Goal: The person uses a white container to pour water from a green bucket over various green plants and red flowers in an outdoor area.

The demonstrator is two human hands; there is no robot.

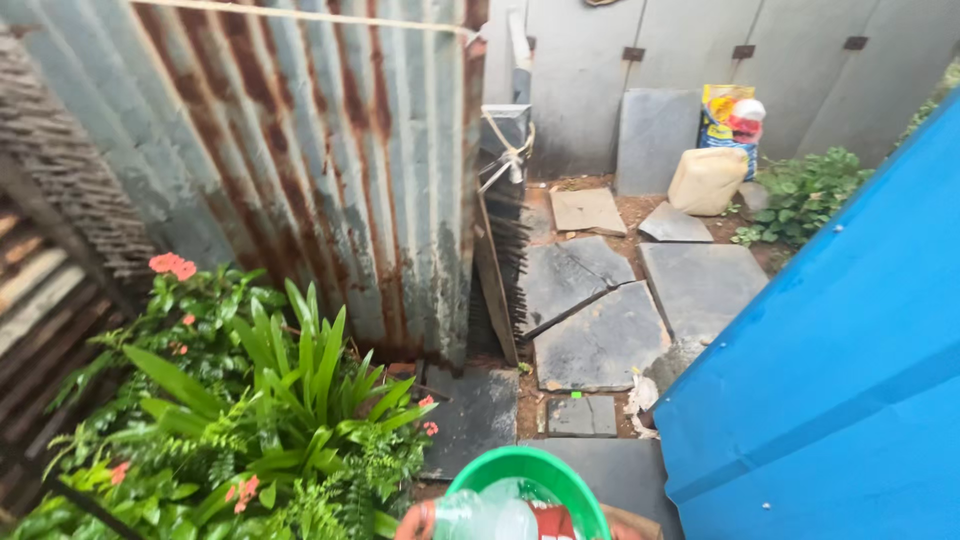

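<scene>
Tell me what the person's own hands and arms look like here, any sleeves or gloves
Neither hand nor arm is clearly in view, so sleeves or gloves cannot be told. At the bottom edge only a green basin shows, with a clear plastic bottle in front of it; whatever is at the bottle's left end is too cropped to identify.

a round green plastic basin (527, 470) sits at the bottom edge of the view, only its upper rim and part of its hollow showing. inside it lies a clear plastic bottle (480, 518), tipped on its side with a reddish cap end pointing left over the rim and a red label toward the right. no hand shows, so its place against one cannot be told.
</scene>
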